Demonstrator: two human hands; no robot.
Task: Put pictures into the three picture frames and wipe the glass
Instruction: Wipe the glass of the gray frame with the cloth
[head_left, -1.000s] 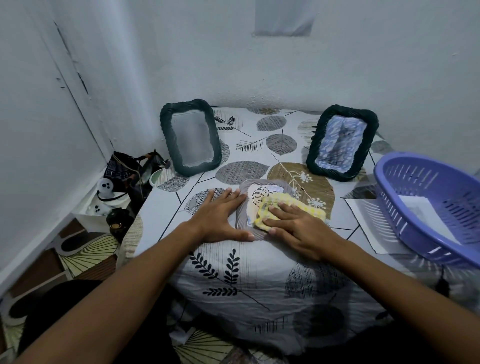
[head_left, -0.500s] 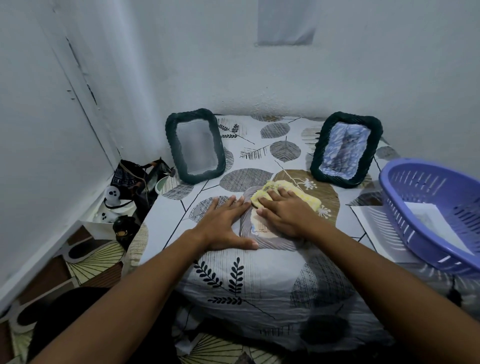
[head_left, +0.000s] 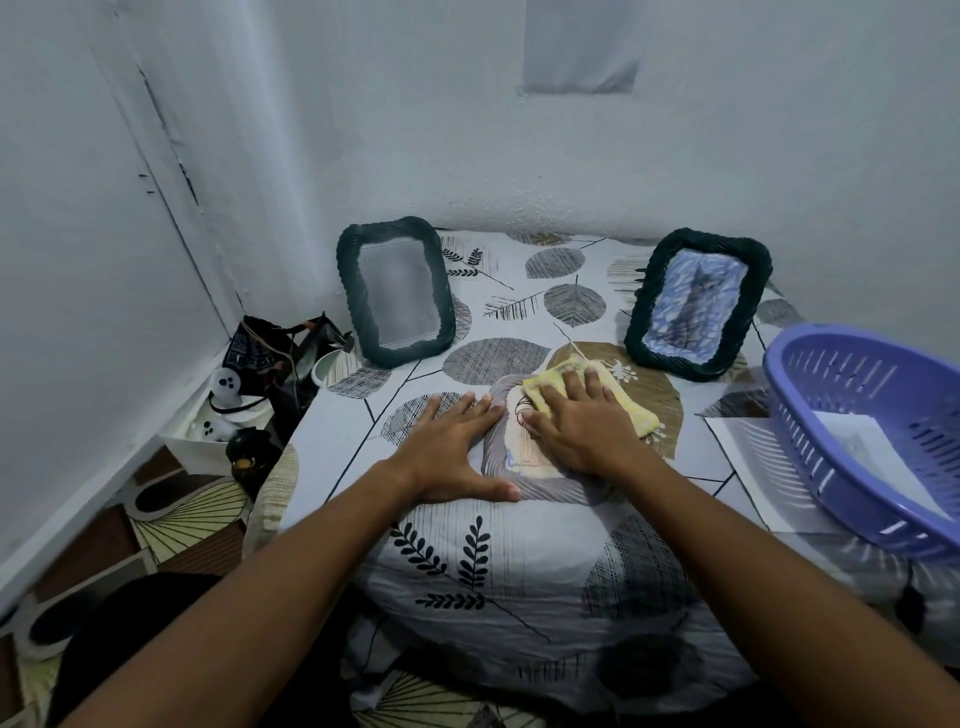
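Grey frame (head_left: 540, 488), flat on bed: left hand (head_left: 449, 452) steadies with straight fingers; right hand (head_left: 582, 431) presses yellow cloth (head_left: 631, 410) flat-fingered; best wiped evenly, edge-to-edge.

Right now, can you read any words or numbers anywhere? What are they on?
No text here is clear enough to read.
Picture in the flat frame: small print near its bottom edge, too blurred.
Dark bag by the wall: pale printing, too small.
Paper in the basket: faint marks, unreadable.
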